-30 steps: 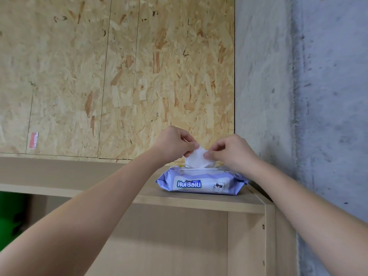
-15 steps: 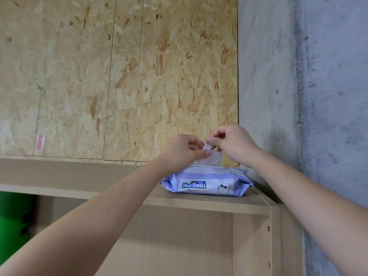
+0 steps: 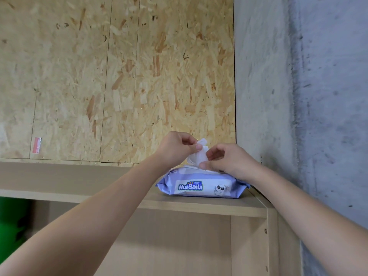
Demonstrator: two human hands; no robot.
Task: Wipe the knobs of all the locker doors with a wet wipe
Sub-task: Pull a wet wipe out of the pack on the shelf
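White wet wipe [image 3: 197, 156] pinched by left hand [image 3: 177, 148], above pack [image 3: 201, 184].

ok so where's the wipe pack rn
In the head view, the pack lies on the shelf top, right of centre, near the concrete wall.

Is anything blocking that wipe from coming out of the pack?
Nothing visible blocks it. The left hand pinches the top of the wet wipe, which stands up out of the pack. The right hand rests on the pack's top by the opening, beside the wipe.
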